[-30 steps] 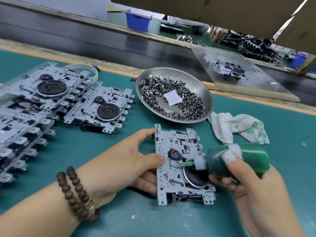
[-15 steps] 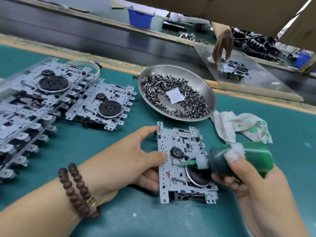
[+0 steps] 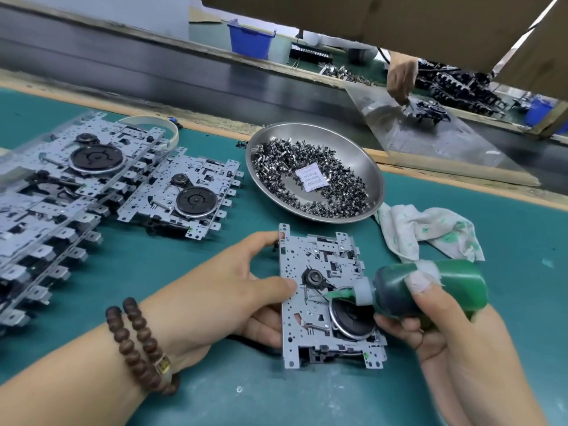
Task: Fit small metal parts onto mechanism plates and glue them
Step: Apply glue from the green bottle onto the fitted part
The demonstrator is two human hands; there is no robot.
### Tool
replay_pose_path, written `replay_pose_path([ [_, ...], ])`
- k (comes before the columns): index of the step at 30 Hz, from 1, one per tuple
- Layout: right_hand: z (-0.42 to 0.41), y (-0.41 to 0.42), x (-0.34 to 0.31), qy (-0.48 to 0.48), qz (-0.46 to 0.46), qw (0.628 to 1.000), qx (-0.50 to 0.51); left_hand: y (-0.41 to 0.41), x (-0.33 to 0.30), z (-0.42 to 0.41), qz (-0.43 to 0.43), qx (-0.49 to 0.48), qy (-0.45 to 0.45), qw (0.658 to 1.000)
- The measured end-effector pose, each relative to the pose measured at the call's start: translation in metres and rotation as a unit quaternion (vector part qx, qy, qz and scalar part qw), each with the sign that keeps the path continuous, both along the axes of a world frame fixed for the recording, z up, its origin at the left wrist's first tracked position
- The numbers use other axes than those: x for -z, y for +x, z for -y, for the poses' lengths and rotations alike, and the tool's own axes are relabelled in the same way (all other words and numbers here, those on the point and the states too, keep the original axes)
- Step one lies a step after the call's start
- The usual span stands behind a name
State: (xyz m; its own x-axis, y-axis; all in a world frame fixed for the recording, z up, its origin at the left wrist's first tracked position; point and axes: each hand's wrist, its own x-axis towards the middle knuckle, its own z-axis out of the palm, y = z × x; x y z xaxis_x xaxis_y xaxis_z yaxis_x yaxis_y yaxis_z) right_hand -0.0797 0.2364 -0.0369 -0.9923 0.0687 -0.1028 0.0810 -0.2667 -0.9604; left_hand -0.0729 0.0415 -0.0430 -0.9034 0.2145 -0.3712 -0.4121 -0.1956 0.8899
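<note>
1. The left hand [image 3: 215,298] is gripping the plate [image 3: 325,299] by its left edge, likely steadying it on the mat.
2. The right hand [image 3: 436,327] is clenching the green bottle [image 3: 430,289], its nozzle meeting the plate's middle, apparently gluing.
3. Beyond both grips, the bowl [image 3: 373,179] is holding small metal parts [image 3: 276,167].

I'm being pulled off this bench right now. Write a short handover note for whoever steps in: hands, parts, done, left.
Left hand steadies the mechanism plate on the mat by its left edge.
Right hand grips the green glue bottle, nozzle on the plate's middle.
Small metal parts lie in the steel dish behind; more plates are stacked at left.
Done: this plate is getting glue.
Left: finish the glue; I cannot tell which stacked plates still need it.
</note>
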Motion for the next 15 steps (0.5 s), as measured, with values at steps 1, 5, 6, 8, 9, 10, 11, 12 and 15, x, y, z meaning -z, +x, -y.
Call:
replay_pose_path([
  [1, -0.0009, -0.0005, 0.0013, 0.003, -0.001, 1.000, -0.004, -0.0001, 0.0002, 0.0000, -0.001, 0.000, 0.000, 1.000],
  [5, -0.0031, -0.0019, 0.0038, 0.017, 0.003, 1.000, -0.012, -0.0012, 0.0010, -0.0003, -0.002, 0.002, -0.001, 1.000],
  [6, -0.0031, -0.0019, 0.0037, 0.019, 0.003, 1.000, -0.009, -0.0012, 0.0012, -0.0002, -0.003, 0.003, -0.001, 1.000],
  [8, -0.0014, -0.0019, 0.0031, 0.028, 0.001, 1.000, -0.005, -0.0013, 0.0016, -0.0001, -0.004, 0.004, -0.001, 1.000],
  [9, -0.0010, -0.0017, 0.0034, 0.033, 0.000, 0.999, -0.002, -0.0015, 0.0019, 0.0000, -0.005, 0.004, -0.001, 1.000],
  [10, -0.0001, -0.0015, 0.0032, 0.035, -0.001, 0.999, 0.001, -0.0014, 0.0022, 0.0003, -0.006, 0.004, -0.002, 1.000],
  [11, 0.0006, -0.0011, 0.0027, 0.036, 0.002, 0.999, 0.004, -0.0014, 0.0023, 0.0004, -0.007, 0.005, -0.001, 1.000],
  [12, 0.0011, -0.0008, 0.0018, 0.033, 0.007, 0.999, 0.004, -0.0016, 0.0028, 0.0006, -0.008, 0.005, -0.002, 1.000],
  [15, -0.0020, 0.0001, -0.0004, -0.006, 0.019, 1.000, -0.008, -0.0015, 0.0030, 0.0001, -0.009, 0.000, -0.005, 1.000],
])
